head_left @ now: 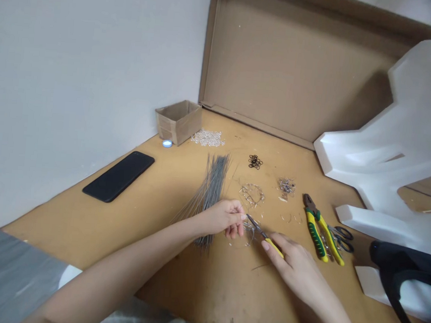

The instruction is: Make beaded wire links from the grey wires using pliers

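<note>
Near the middle of the table, my left hand (226, 219) is closed in a pinch at the jaw tips of long-nosed pliers; what it pinches is too small to make out. My right hand (293, 259) is closed around the yellow handles of these pliers (258, 226), whose jaws point up and left. A bundle of thin grey wires (215, 179) lies partly under my left wrist. Just beyond my hands is a loose ring of bent wire pieces (252, 195). Some thin wire lies below the plier jaws, partly hidden.
Yellow-green pliers (317, 229) and black-handled scissors (344, 237) lie right. Farther back are black rings (255, 161), small metal pieces (285, 185), clear beads (208, 138) and a small cardboard box (179, 123). A black phone (119, 175) lies left; white foam (365, 153) stands right.
</note>
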Available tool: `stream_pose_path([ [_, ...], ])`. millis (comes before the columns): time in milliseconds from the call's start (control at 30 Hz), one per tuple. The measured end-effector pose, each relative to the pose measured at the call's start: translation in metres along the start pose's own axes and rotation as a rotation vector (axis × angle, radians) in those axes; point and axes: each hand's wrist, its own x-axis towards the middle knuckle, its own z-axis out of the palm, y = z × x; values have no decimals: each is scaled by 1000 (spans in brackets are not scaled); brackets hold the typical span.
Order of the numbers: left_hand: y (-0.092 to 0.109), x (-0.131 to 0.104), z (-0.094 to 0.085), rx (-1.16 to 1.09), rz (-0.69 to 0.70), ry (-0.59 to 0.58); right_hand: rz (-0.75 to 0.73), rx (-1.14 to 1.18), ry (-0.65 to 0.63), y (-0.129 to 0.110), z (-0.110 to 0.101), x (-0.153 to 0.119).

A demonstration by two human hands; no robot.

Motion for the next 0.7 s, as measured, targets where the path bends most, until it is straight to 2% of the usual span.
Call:
stream_pose_path([
  [200,-4,-1,1,105,4,13,5,40,-91,0,0,-1],
  [367,-4,-4,5,210,39,60,15,-5,-92,-1,-1,-4],
  [700,-3,-6,5,239,40,35,9,-23,-94,-2,-3,-7],
])
